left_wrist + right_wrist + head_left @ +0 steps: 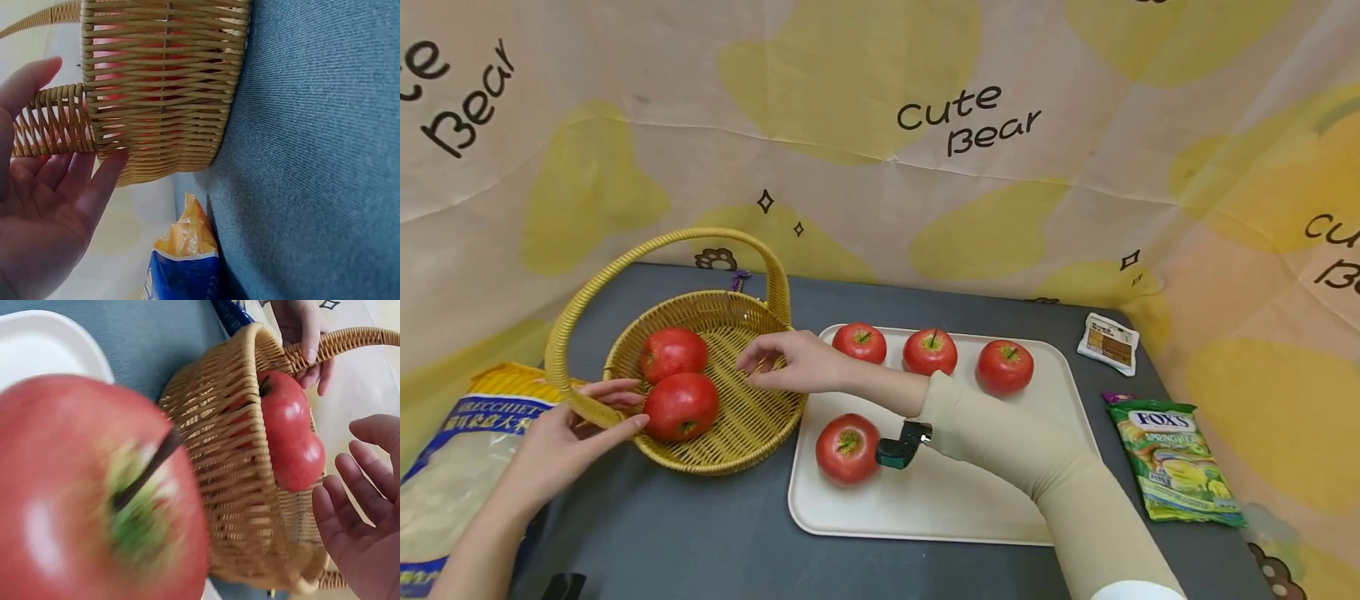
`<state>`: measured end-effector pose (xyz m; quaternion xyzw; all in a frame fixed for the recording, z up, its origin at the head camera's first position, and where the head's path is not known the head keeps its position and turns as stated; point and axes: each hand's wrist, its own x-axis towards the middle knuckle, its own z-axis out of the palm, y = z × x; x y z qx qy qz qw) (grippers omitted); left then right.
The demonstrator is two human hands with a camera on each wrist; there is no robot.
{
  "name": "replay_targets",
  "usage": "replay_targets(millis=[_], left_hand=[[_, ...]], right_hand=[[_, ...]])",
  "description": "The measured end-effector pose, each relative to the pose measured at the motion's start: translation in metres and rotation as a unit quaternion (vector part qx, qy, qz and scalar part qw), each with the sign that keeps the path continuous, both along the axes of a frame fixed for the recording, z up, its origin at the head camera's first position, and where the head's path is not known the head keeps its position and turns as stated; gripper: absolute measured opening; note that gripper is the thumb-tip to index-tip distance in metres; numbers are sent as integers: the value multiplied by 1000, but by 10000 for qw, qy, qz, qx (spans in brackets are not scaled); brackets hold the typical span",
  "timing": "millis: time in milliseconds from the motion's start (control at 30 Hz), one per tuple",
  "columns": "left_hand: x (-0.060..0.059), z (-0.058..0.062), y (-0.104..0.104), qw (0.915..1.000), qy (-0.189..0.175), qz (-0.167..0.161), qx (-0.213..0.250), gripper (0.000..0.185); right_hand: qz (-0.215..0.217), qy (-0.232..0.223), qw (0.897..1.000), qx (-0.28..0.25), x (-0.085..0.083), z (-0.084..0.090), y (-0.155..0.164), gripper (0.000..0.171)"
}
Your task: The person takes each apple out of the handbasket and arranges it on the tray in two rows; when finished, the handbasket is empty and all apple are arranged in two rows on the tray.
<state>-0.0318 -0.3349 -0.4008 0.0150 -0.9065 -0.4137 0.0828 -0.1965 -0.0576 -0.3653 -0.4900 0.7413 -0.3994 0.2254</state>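
Over basket (730, 433), right hand (790, 362) held spread, empty; left hand (568, 429) pinching handle (576, 408), basket thereby steadied.

A round, yellow woven wicker basket (752, 417) with a tall arched handle stood upright on the left of the table. Two glossy red apples (679, 383) lay touching in its left half, one near (681, 406), one behind (673, 352).

The backdrop cloth (880, 167) reads "cute Bear" several times. The green packet (1172, 471) at right reads "FOX'S" and "SPRING TEA". The near-left bag (452, 467) shows "ORECCHIETTE", partly hidden.
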Motion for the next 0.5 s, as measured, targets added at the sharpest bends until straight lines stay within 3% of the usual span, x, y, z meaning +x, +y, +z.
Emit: replay_targets(millis=[233, 367, 500], left_hand=[[2, -2, -1, 10000, 4, 76, 12, 46], [3, -2, -2, 9999, 11, 125, -14, 46], [3, -3, -1, 9999, 81, 100, 19, 45]], right_hand=[[438, 626, 9953, 593, -2, -7, -53, 35], [677, 1187, 9846, 1089, 0, -10, -76, 46], [852, 1474, 9744, 1467, 0, -14, -90, 59]])
